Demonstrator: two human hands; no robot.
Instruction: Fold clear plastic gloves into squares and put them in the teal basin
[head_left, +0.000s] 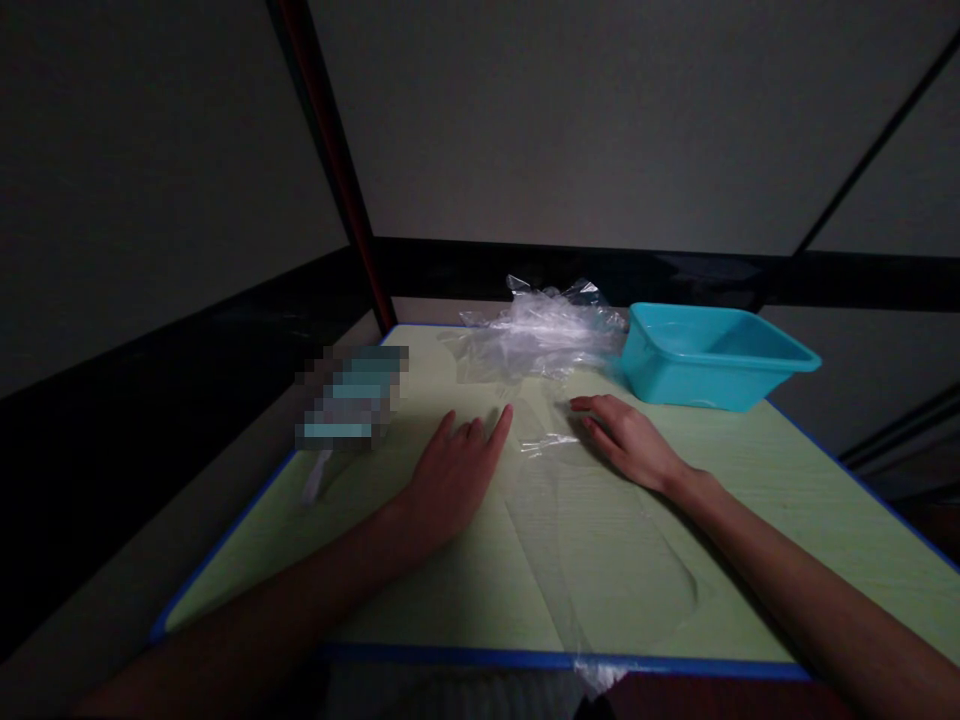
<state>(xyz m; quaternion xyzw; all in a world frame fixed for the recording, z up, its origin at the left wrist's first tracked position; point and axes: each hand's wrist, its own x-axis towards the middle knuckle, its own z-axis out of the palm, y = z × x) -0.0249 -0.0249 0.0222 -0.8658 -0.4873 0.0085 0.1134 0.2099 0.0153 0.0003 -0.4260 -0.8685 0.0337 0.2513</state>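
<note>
A clear plastic bag (600, 540) lies flat on the table before me, its lower end hanging over the front edge. My left hand (457, 470) is at the bag's left side, the thumb and little finger stretched out and the middle fingers partly curled; nothing shows in it. By the bag's upper right side is my right hand (626, 435), palm down, fingers forward and thumb apart, with no visible grip on the film. Whether its fingertips touch the film I cannot tell. A crumpled heap of clear plastic bags (544, 330) sits beyond both hands.
A turquoise plastic basin (694, 385) stands at the table's back right. On the left side lies a pixelated item (352, 400), with a pale strip (316, 478) beside it. The light green table (262, 560) has a blue edge. Dark-banded walls rise behind and to the left.
</note>
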